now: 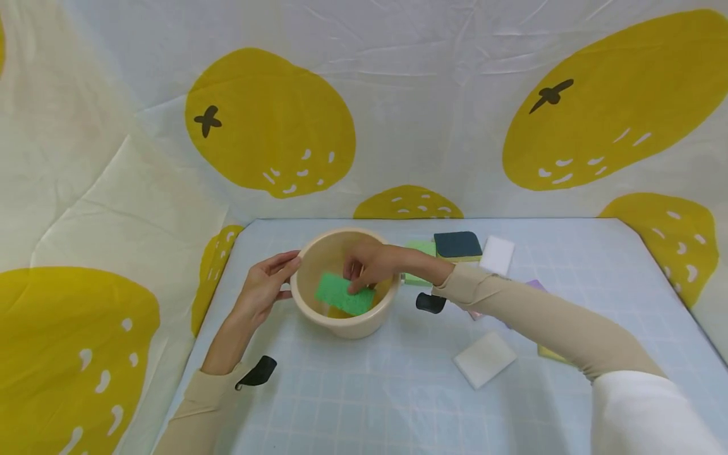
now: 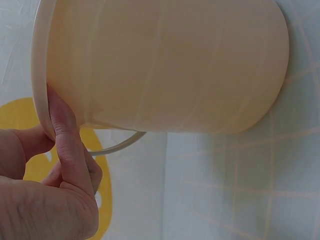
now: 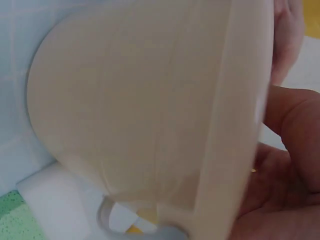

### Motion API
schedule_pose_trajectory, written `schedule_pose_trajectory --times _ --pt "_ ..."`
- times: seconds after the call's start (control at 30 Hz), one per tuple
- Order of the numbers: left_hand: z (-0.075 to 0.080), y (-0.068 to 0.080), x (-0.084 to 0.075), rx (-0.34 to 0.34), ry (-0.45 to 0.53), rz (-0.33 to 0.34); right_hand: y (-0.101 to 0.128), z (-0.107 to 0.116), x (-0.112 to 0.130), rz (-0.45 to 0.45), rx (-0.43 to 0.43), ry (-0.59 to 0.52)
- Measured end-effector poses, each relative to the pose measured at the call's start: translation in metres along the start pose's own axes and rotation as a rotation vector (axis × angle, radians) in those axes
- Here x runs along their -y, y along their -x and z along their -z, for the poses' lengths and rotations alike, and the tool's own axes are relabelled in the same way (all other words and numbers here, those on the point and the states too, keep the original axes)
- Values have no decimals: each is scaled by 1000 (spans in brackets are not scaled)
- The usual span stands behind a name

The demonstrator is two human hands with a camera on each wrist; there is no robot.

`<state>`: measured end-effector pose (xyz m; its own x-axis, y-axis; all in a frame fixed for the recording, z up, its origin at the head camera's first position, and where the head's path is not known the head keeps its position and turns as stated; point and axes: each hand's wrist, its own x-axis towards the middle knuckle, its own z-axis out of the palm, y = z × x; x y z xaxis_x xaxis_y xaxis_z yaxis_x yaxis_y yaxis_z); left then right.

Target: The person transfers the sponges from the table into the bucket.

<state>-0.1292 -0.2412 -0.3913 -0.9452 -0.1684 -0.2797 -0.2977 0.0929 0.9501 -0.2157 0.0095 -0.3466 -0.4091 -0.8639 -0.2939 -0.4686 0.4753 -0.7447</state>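
A cream bucket (image 1: 352,328) stands upright on the table, towards the left. My left hand (image 1: 262,284) pinches its rim from the left side; in the left wrist view the hand (image 2: 70,175) has the thumb and fingers at the rim of the bucket (image 2: 175,65). Over the bucket's mouth reaches my right hand (image 1: 372,262), its fingers curled and down inside. Its fingertips pinch the edge of a green sponge (image 1: 335,292), which lies slanted within the bucket. Yellow shows beneath that sponge. In the right wrist view the bucket's wall (image 3: 140,100) hides the right hand's (image 3: 295,150) fingertips.
Right of the bucket lie a light green sponge (image 1: 419,249), a dark-topped sponge (image 1: 457,244) and a white block (image 1: 497,254). A second white block (image 1: 485,359) lies nearer. Purple (image 1: 536,285) and yellow (image 1: 552,355) pieces are partly hidden by the right sleeve (image 1: 529,316). A lemon-print curtain (image 1: 421,114) stands behind.
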Motion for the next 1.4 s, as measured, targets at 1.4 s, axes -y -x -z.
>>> schedule_pose_trajectory --times 1.4 --pt "0 0 0 -20 -24 18 -22 -27 -4 -115 -33 253"
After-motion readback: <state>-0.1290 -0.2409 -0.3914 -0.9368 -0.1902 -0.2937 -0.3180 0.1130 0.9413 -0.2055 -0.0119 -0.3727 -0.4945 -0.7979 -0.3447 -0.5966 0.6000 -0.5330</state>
